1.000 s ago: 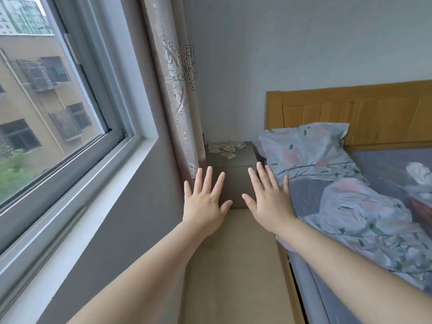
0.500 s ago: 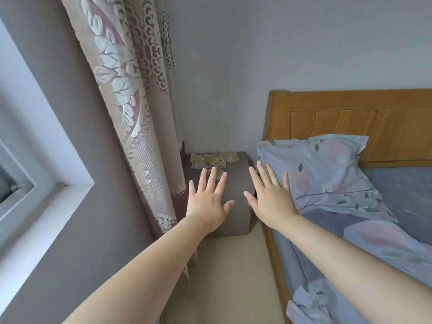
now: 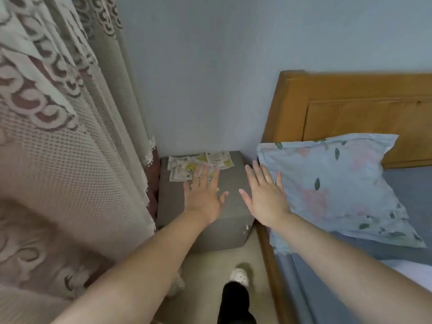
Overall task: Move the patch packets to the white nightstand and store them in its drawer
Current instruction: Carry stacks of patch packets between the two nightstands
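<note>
Now, on the head camera, I see the patch packets (image 3: 198, 165) heaped at the back of the grey bedside cabinet (image 3: 231, 176). My left hand (image 3: 204, 198) and right hand (image 3: 265, 201) hover near it, fingers (image 3: 201, 175) straight, spread, holding nothing.

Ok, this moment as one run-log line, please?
left hand: open, at patch packets | right hand: open, empty | packets on grey cabinet

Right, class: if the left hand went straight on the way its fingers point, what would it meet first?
Most likely the pile of patch packets on the grey bedside cabinet; the fingertips of the left hand overlap it in view, though whether they touch is unclear.
</note>
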The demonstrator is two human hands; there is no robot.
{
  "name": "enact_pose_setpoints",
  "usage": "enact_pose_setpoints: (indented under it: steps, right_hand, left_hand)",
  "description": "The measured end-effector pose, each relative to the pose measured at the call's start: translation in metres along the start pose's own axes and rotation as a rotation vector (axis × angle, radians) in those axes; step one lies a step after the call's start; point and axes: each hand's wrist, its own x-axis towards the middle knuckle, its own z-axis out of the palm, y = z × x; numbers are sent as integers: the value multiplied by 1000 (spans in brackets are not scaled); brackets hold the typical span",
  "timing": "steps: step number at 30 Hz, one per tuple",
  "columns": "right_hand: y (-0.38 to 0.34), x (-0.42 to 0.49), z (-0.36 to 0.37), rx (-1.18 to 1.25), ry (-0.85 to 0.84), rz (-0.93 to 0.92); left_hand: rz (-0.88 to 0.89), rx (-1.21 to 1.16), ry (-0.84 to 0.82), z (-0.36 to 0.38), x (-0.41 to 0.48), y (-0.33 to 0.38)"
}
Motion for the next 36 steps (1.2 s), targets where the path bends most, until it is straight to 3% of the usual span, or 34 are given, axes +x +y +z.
enact_pose_setpoints:
  steps: [11, 21, 24, 29, 32, 36]
  right_hand:
    - [42, 224, 130, -39, -227, -145]
    - [18, 299, 259, 28, -476, -172]
    - [5, 309, 291, 87, -537, -192]
    - [-8, 315, 337, 110, -645, -456]
    - [-13, 323, 346, 177, -492, -480]
    - [-23, 353, 351, 167, -512, -433]
  left_hand:
    - [-202, -84, -160, 85, 217, -45]
    - [-330, -155, -362, 201, 276, -119]
    - [-250, -114, -423, 233, 282, -133]
    - [-70, -1, -459, 273, 284, -148]
    - [-25, 53, -409, 279, 281, -157]
    - [-11, 67, -349, 279, 280, -171]
